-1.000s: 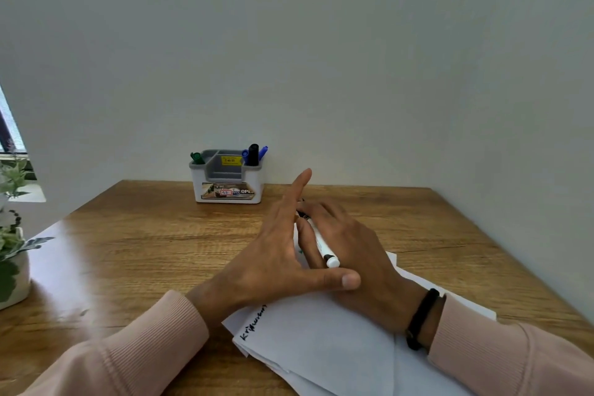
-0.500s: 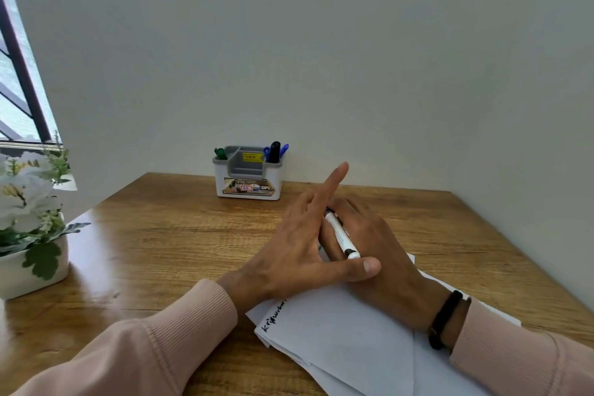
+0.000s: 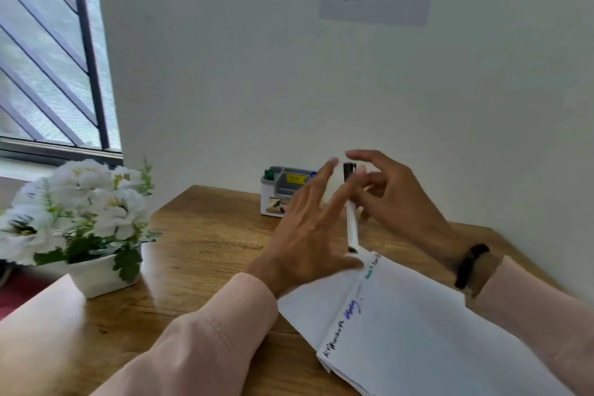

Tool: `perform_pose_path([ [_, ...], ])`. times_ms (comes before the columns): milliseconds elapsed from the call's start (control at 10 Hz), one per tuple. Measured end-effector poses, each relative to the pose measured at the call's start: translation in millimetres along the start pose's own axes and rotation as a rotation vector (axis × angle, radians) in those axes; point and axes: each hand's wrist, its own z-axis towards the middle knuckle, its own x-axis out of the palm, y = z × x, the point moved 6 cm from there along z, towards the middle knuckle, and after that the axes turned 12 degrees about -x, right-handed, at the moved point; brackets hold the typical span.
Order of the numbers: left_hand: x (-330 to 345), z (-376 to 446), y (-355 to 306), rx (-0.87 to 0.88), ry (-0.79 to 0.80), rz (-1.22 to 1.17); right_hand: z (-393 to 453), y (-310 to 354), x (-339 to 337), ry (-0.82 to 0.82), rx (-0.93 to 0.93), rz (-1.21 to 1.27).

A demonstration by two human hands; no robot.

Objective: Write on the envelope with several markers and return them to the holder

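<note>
Left hand (image 3: 308, 235) fingers spread, pressing white marker (image 3: 352, 228) upright above envelope (image 3: 418, 331), right hand (image 3: 392, 199) fingers loosely curled beside the marker's black cap, grasp unclear through blur, holder (image 3: 273, 193) far centre on table (image 3: 199, 254).

Both arms are covered by long, pale pink sleeves (image 3: 205, 344) – soft knit, finished with ribbed cuffs at the wrists. A narrow black band (image 3: 470, 264) is worn on the right wrist. The hands are left bare.

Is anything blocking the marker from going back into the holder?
Nothing on the table does. The marker is held up just in front of the holder; only the left hand covers part of the holder's near side.
</note>
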Motion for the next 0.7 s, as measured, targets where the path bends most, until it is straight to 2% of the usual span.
perform_pose_path([
  [100,-25.3,2.4,39.3,-0.259,-0.239,-0.069,56.8,14.4,15.8,-0.085,-0.133,-0.132],
  [200,-34.3,-10.0,73.3,-0.508,-0.419,-0.167,101.4,17.4,43.1,-0.191,-0.178,-0.145],
  [300,-24.5,-18.7,102.9,-0.755,-0.345,-0.187,123.5,5.5,78.2,-0.147,-0.191,-0.230],
  [400,-18.1,-21.7,116.3,-0.888,-0.273,-0.267,125.6,-10.6,107.4,-0.075,-0.152,-0.285],
  [500,-15.6,-19.0,116.6,-0.890,-0.249,-0.241,124.3,-20.1,121.6,-0.072,-0.134,-0.294],
  [700,-14.0,-20.3,115.5,-0.869,-0.252,-0.213,116.8,-13.9,141.4,0.052,-0.112,-0.348],
])
